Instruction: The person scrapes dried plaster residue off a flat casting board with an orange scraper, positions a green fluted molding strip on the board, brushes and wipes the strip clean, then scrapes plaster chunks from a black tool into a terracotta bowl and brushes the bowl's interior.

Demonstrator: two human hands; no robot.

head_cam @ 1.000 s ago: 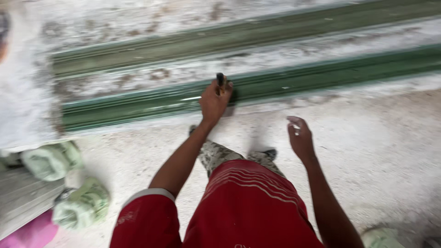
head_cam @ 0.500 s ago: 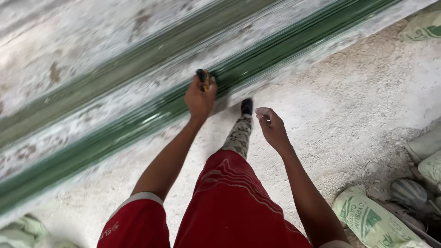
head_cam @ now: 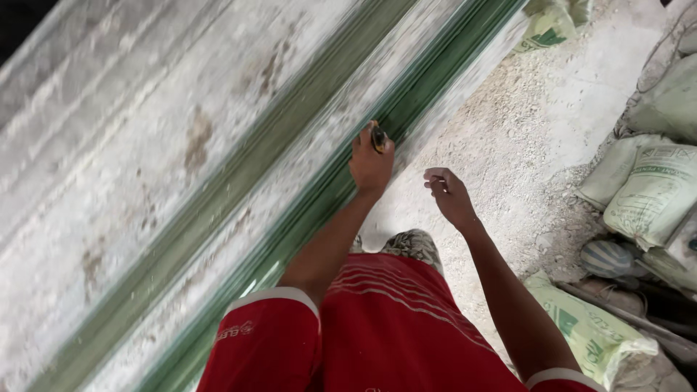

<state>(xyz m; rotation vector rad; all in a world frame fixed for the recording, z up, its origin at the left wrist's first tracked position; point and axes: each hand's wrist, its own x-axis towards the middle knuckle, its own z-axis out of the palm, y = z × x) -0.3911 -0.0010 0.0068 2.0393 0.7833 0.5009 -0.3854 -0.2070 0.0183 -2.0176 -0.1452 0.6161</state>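
Hand tool pressed to the green edge of a long moulded slab, person standing over it.

Nearest: red shirt [head_cam: 392, 327], patterned trousers below. Right hand [head_cam: 449, 194] loosely curled, free of the slab; cannot tell if it pinches anything. Left hand [head_cam: 370, 163] closed round a small dark tool [head_cam: 378, 137], tip on the green rail [head_cam: 330, 196]. Rail's long axis runs diagonally, lower left to upper right. Progress unclear: surface blurred, pale and crusted on both sides. Beyond, sacks [head_cam: 650, 189] on gritty floor [head_cam: 523, 138].
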